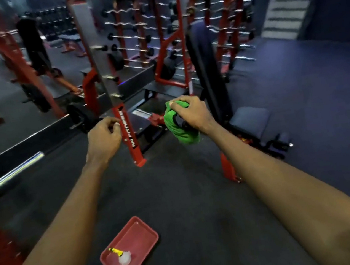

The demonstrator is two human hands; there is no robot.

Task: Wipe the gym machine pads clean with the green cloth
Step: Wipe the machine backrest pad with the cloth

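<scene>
Left of the red steel rack post [130,134]: your left hand [104,136], curled, apparently empty. Below the post: red rectangular plastic tray [139,235] on the floor, holding one clear yellow-nozzled spray bottle [122,257]. Right: bunched green cloth [180,131], gripped in your right hand [191,114]. Farther right: dark padded bench [207,64], untouched. Step, likely: approach; next, press cloth onto pad.

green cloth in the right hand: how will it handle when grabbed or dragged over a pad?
Likely floppy: the green cloth bunches and droops below the right hand. Probably light, since a few curled fingers carry it. Its surface looks fuzzy, so it should grip rather than slip, though blur limits that call.
</scene>
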